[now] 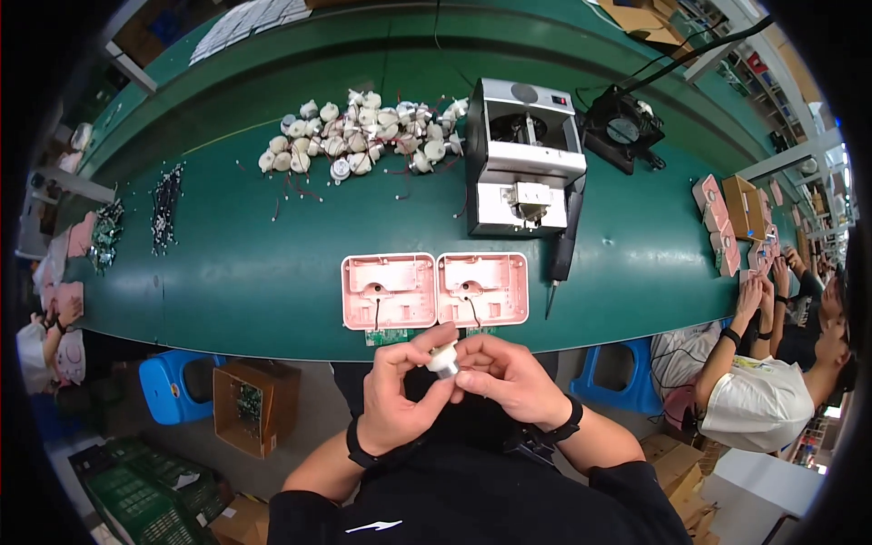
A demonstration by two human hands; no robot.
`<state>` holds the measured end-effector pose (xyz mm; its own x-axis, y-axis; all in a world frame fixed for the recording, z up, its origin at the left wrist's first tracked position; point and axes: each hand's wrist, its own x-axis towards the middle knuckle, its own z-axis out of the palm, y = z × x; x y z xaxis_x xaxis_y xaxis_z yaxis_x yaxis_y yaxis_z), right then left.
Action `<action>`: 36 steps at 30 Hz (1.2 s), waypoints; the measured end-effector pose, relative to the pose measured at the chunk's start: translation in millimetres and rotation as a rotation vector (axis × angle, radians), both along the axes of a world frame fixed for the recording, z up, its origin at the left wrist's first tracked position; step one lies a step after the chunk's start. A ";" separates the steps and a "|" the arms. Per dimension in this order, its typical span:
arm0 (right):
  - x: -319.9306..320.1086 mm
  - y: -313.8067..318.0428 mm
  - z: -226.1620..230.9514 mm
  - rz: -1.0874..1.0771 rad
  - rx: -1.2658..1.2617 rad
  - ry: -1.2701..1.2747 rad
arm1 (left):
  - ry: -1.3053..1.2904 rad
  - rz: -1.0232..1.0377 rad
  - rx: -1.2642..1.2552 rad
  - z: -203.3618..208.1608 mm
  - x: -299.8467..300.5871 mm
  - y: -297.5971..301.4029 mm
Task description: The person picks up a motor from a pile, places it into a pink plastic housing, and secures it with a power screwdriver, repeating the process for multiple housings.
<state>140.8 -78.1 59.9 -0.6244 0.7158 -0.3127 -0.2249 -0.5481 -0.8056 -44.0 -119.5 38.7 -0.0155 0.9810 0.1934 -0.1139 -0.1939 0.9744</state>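
Just in front of the table's near edge, my left hand (397, 392) pinches a small motor (443, 361) with a white plastic head and a silver body. My right hand (515, 380) closes in from the other side, its thumb and fingertips at the silver end. Its fingers partly hide that end. Two pink plastic housings (389, 259) lie side by side beyond my hands, hollow sides up. A black wire runs across each, and green circuit boards (386, 337) stick out at their near edges.
A pile of similar motors (354, 136) with red and black wires lies at the far left. A grey-black machine (527, 163), an electric screwdriver (563, 245) and a black fan (622, 129) stand right of it. Screws (166, 209) lie far left. Co-workers sit at both sides.
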 end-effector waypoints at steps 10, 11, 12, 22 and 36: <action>25.7 8.9 -8.4 0.079 -0.093 -0.049 | 0.228 -0.323 0.039 6.8 -19.3 25.1; 26.4 9.5 -6.8 0.082 -0.093 -0.068 | 0.312 -0.277 0.069 7.9 -19.0 26.1; 27.5 9.1 -6.2 0.085 -0.093 -0.069 | 0.394 -0.230 0.099 8.6 -18.4 26.7; 22.3 -7.1 2.3 -0.022 0.119 -0.159 | 0.604 0.053 0.522 -9.4 1.5 19.5; 44.1 33.9 -3.8 -0.273 1.103 -0.948 | 1.001 -0.181 0.233 -10.2 17.0 27.9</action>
